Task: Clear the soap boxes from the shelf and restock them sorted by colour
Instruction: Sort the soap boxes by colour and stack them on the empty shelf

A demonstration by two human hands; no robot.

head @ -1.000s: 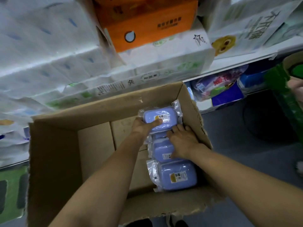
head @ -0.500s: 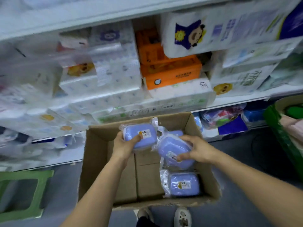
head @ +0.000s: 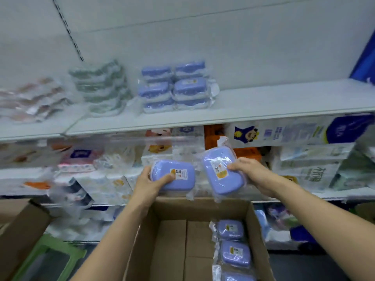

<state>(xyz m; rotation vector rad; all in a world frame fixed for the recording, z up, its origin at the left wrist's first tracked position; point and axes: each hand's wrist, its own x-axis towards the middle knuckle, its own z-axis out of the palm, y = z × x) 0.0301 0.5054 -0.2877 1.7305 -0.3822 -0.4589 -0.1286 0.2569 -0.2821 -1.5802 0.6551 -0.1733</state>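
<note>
My left hand (head: 151, 182) grips a blue soap box (head: 175, 175) wrapped in clear plastic, held flat above the cardboard box (head: 174, 240). My right hand (head: 250, 173) grips a second blue soap box (head: 222, 171), tilted, a little higher and to the right. Three more blue soap boxes (head: 233, 253) lie along the carton's right side. On the white shelf (head: 253, 106) above stand a stack of blue soap boxes (head: 174, 88), a stack of green ones (head: 101, 88) and blurred pink ones (head: 30, 98) at the left.
Below the white shelf, shelves are packed with tissue and paper packs (head: 304, 159). A second cardboard box (head: 20, 230) sits at the lower left beside a green stool (head: 50, 258). The white shelf's right half is bare up to a blue pack (head: 365, 63).
Both hands have lifted their blue soap boxes up out of the carton. The view has tilted up, bringing the white shelf with the sorted stacks into sight.
</note>
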